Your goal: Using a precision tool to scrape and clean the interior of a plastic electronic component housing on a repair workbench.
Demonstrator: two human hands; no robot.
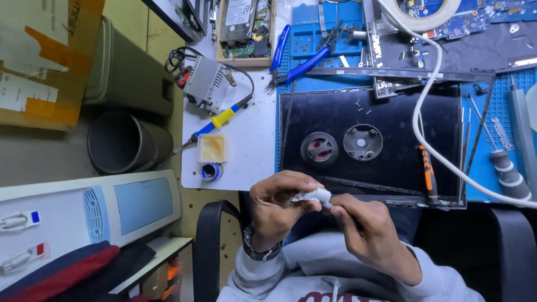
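Observation:
My left hand [274, 204], with a watch on the wrist, pinches a small white wad of tissue [314, 196] just in front of the table's near edge. My right hand [369, 229] meets it from the right. Its fingertips are closed on a small grey piece [327, 206] that touches the wad. What the piece is I cannot make out. Just beyond the hands lies a dark laptop panel [391, 120] with two round grey parts [319, 148] [362, 141] on it.
An orange-handled screwdriver [428, 173] and a white cable [420, 120] cross the panel, which rests on a blue mat [480, 170]. To the left are a soldering iron [224, 118], its station [204, 81], a flux tin [212, 148] and a solder spool [210, 171]. A grey bin [126, 140] stands beside the table.

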